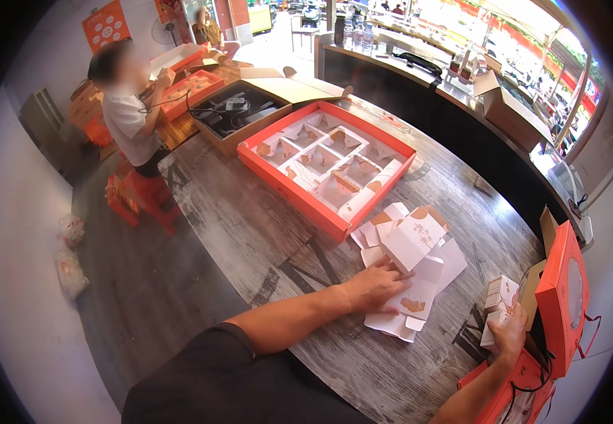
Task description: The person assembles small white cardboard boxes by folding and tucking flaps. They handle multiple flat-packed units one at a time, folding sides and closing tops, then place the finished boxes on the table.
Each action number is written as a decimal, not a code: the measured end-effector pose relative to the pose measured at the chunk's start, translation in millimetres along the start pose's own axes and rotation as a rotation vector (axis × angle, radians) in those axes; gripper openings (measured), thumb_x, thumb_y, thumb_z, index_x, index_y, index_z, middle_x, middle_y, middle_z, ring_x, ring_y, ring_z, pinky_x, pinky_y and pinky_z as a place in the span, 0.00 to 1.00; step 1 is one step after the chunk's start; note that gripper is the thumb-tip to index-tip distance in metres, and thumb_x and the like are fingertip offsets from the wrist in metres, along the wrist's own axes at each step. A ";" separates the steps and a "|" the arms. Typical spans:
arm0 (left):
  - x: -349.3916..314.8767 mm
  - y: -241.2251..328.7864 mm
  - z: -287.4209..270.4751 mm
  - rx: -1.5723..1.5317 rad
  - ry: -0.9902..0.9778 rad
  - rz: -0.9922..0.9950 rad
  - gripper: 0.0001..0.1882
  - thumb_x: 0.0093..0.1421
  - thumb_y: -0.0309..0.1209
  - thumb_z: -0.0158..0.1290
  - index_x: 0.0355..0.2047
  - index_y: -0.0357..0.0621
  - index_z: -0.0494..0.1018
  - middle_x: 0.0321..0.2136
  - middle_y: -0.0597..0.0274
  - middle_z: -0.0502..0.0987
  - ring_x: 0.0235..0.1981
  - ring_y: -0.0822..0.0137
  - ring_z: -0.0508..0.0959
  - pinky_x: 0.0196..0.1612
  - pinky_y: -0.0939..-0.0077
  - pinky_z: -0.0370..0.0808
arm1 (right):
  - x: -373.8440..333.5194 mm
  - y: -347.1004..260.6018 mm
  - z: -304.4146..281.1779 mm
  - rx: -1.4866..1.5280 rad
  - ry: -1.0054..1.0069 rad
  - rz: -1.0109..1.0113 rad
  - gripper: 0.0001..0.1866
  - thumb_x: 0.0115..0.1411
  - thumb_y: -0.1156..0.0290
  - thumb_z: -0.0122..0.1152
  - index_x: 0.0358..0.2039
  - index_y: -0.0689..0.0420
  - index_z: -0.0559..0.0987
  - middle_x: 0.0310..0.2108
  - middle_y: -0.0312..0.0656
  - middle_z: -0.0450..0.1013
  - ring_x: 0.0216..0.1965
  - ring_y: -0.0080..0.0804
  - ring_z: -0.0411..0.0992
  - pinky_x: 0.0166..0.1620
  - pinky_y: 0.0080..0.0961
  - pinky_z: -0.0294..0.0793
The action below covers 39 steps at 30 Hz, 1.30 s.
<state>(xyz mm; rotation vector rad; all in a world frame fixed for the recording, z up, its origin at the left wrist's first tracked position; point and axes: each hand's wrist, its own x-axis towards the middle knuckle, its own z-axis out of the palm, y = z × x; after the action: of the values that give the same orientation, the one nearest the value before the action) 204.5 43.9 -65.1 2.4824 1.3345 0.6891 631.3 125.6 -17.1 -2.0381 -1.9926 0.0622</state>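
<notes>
My left hand [377,286] rests on a loose pile of white cardboard cartons, fingers apart. Its fingertips touch the lower edge of a small folded white box [414,240] with a printed pattern. Below the thumb lies an unfolded white carton [419,300] with a brown print. At the right, my right hand [508,331] is closed around small white boxes [501,295] beside an orange-red box; its grip is partly hidden. Ahead of my left hand sits a large orange-red tray box [342,227], divided inside by white printed inserts into several compartments.
Orange-red gift boxes [561,297] with a cord crowd the right edge. Beyond the tray, an open brown carton [232,140] holds dark items and cables. A person in a white shirt [124,120] handles orange boxes at the far left, near a red stool [152,192]. A dark counter [455,116] curves behind.
</notes>
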 end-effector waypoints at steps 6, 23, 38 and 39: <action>1.8 7.3 -17.4 0.060 0.092 0.077 0.20 0.50 0.45 0.69 0.38 0.49 0.81 0.53 0.69 0.80 0.54 0.58 0.76 0.62 0.58 0.69 | -34.2 -44.2 -68.9 0.097 -0.062 -0.107 0.38 0.44 0.69 0.76 0.57 0.61 0.73 0.55 0.53 0.73 0.57 0.52 0.72 0.58 0.42 0.72; -5.0 28.8 -57.5 -0.313 0.523 0.290 0.41 0.47 0.49 0.74 0.58 0.47 0.71 0.52 0.54 0.79 0.50 0.53 0.80 0.50 0.60 0.76 | -76.1 -190.3 -27.4 1.202 -0.111 -0.547 0.40 0.61 0.50 0.71 0.63 0.63 0.67 0.68 0.54 0.58 0.67 0.43 0.62 0.68 0.38 0.61; 1.2 36.4 -55.4 -0.476 0.447 0.282 0.52 0.43 0.43 0.76 0.66 0.46 0.63 0.64 0.45 0.66 0.64 0.43 0.69 0.62 0.54 0.72 | -87.8 -204.7 -16.8 1.111 -0.118 -0.688 0.40 0.63 0.51 0.68 0.66 0.63 0.63 0.69 0.56 0.54 0.68 0.45 0.58 0.68 0.40 0.60; 1.2 35.6 -55.7 -0.499 0.426 0.290 0.52 0.43 0.44 0.76 0.67 0.46 0.63 0.65 0.45 0.65 0.64 0.43 0.69 0.62 0.54 0.72 | -87.1 -203.5 -14.9 1.116 -0.112 -0.681 0.41 0.63 0.51 0.68 0.66 0.62 0.63 0.69 0.56 0.54 0.69 0.45 0.58 0.68 0.40 0.59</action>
<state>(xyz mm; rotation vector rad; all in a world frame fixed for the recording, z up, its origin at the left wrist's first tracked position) 202.3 24.6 -2.0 2.1959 0.7707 1.4790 433.3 37.6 30.1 -0.6555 -1.8977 0.9062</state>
